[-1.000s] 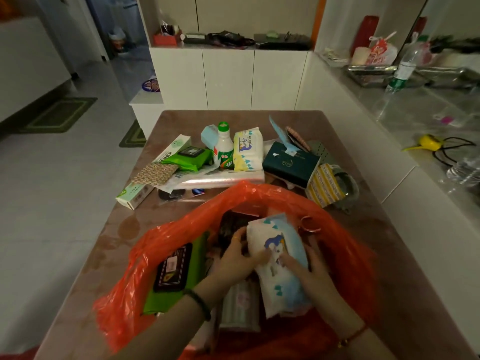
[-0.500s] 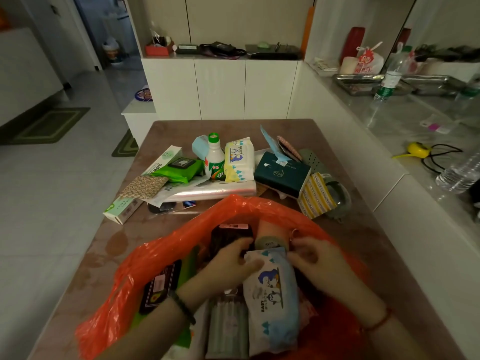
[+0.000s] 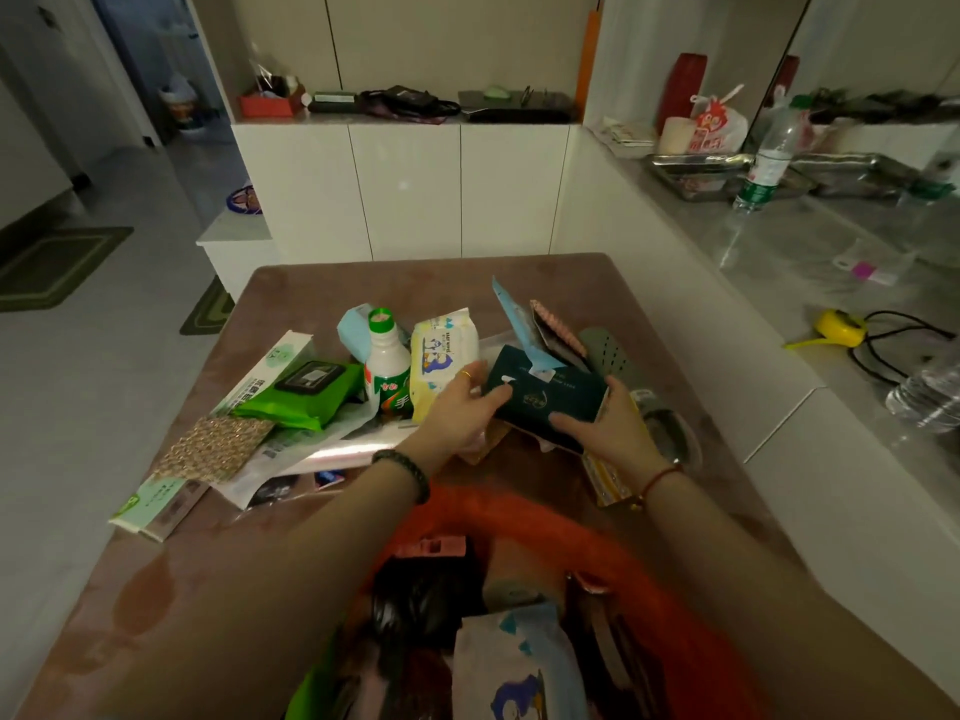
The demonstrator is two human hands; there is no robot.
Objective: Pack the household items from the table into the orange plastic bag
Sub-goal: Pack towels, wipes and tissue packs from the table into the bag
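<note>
The orange plastic bag (image 3: 691, 605) lies open at the table's near edge, holding a blue-and-white wipes pack (image 3: 514, 667) and other items. Both arms stretch over it to a dark green box (image 3: 545, 402) in the pile. My left hand (image 3: 460, 407) grips the box's left end, thumb on top. My right hand (image 3: 608, 423) holds its right end from below. Around it lie a yellow wipes pack (image 3: 441, 350), a white bottle with a green cap (image 3: 387, 371), a green wipes pack (image 3: 306, 392) and a long white box (image 3: 208, 433).
The brown table (image 3: 156, 579) has a striped yellow packet (image 3: 608, 475) and a grey-green perforated item (image 3: 608, 350) to the right of the box. White cabinets stand beyond, and a grey counter (image 3: 810, 283) with bottles and a yellow tape measure (image 3: 839, 330) runs along the right.
Both hands left the blue-and-white wipes pack inside the bag, reached forward over it, and now hold the dark green box in the pile.
</note>
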